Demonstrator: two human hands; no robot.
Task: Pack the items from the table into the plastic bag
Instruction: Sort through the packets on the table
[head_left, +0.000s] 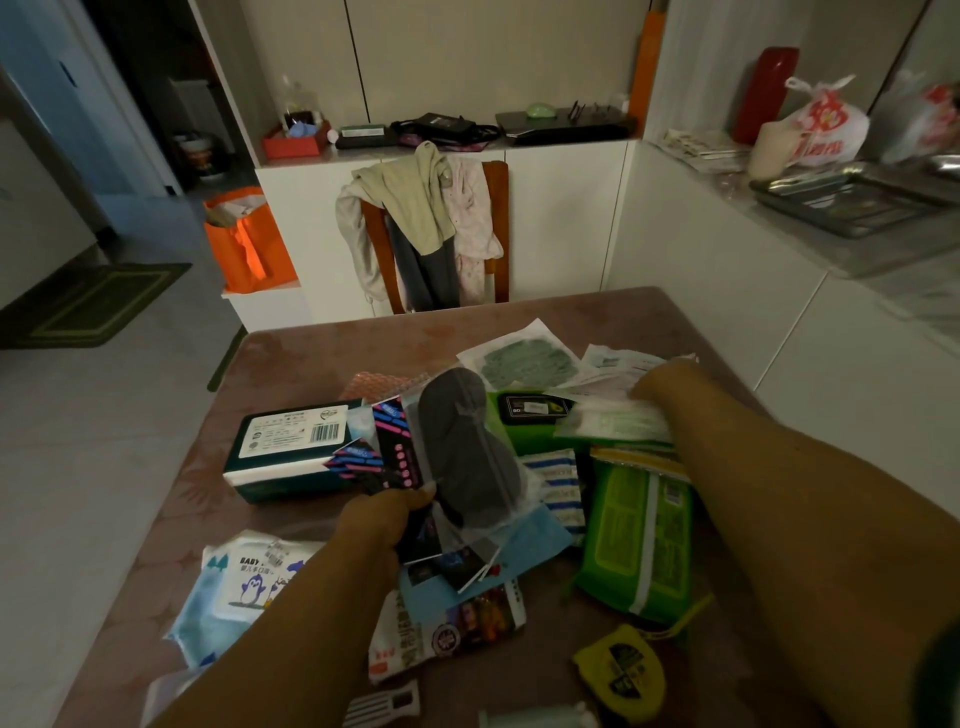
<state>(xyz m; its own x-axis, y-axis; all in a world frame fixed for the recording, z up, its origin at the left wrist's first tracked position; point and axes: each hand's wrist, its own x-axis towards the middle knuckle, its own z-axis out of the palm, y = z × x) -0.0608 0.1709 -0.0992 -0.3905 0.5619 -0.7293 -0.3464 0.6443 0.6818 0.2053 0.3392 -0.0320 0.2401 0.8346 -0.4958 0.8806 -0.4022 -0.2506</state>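
My left hand (384, 525) grips a clear plastic bag (467, 457) holding a dark grey insole-shaped item and black packets with pink and blue print, raised above the brown table (311, 353). My right hand (667, 382) reaches to the far right of the pile and presses on a stack of white sachets (613, 418). Under it lie a green wipes pack with a black lid (530, 415) and a bright green pack (639, 540). A dark green tissue box (291, 447) lies left of the bag.
On the near table lie a penguin baby-wipes pack (254, 577), a snack packet (452, 629), a yellow tape measure (623, 670) and a striped sachet (558, 483). A clothes-draped chair (431, 228) stands behind the table. White counters run along the right.
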